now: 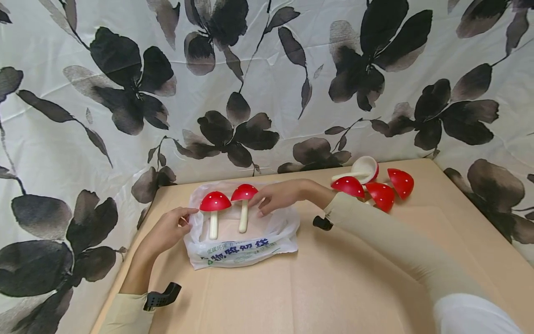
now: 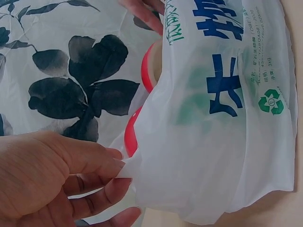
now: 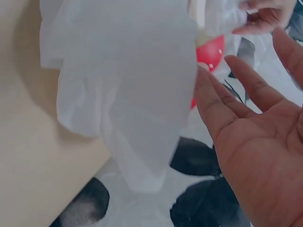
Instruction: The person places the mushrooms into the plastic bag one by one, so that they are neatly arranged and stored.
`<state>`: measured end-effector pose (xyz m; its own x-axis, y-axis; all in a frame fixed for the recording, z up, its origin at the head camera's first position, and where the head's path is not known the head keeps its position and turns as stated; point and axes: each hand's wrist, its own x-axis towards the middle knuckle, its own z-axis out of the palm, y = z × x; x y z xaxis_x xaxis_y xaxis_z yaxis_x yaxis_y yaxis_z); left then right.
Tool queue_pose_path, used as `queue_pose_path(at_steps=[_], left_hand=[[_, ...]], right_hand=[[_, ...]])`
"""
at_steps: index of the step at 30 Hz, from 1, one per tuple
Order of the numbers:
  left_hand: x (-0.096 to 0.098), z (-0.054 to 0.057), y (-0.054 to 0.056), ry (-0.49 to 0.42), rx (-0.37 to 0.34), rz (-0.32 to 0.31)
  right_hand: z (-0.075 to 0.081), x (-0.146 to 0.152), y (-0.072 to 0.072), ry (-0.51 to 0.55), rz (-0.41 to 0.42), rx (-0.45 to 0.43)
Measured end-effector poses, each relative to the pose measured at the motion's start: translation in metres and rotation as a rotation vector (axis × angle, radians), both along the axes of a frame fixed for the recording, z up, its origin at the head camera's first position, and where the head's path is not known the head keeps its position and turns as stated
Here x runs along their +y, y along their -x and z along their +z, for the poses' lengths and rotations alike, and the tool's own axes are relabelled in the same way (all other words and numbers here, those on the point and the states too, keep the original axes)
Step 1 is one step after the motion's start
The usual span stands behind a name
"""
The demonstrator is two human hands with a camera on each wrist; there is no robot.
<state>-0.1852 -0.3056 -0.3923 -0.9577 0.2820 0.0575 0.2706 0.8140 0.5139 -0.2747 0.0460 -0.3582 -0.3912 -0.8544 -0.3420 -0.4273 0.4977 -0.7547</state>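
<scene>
A white plastic bag (image 1: pixel 193 255) with blue and green printing lies on the table, its mouth spread toward the back. Two toy mushrooms with red, white-dotted caps and cream stems lie side by side at the bag's mouth, the left mushroom (image 1: pixel 215 202) and the right mushroom (image 1: pixel 244 192). My left hand (image 1: pixel 168 229) pinches the bag's left edge between thumb and forefinger. Over the bag's right side, my right hand (image 1: pixel 280 196) has its fingers extended, fingertips right at the right mushroom's cap. The bag partly hides both mushrooms in the wrist views.
Several more toy mushrooms are grouped at the back right of the table (image 1: pixel 333 287), among them a red cap (image 1: pixel 401 183) and one showing its pale underside (image 1: pixel 367 166). A floral cloth (image 1: pixel 292 93) hangs behind the table's back edge.
</scene>
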Motion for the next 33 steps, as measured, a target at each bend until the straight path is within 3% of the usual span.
queue_pose_path(at_steps=[10, 16, 21, 33], left_hand=[[-0.001, -0.001, 0.003, 0.001, -0.013, 0.009], [0.000, 0.000, 0.002, 0.002, -0.016, 0.009], [-0.001, 0.000, 0.002, -0.001, -0.015, 0.008], [-0.001, 0.000, 0.002, -0.008, -0.009, -0.003]], right_hand=[[0.017, 0.037, -0.007, 0.091, -0.039, -0.008], [0.022, 0.062, -0.007, 0.110, -0.059, 0.044], [0.026, 0.083, -0.008, 0.118, -0.095, 0.024], [0.026, 0.119, -0.013, 0.133, -0.152, 0.051]])
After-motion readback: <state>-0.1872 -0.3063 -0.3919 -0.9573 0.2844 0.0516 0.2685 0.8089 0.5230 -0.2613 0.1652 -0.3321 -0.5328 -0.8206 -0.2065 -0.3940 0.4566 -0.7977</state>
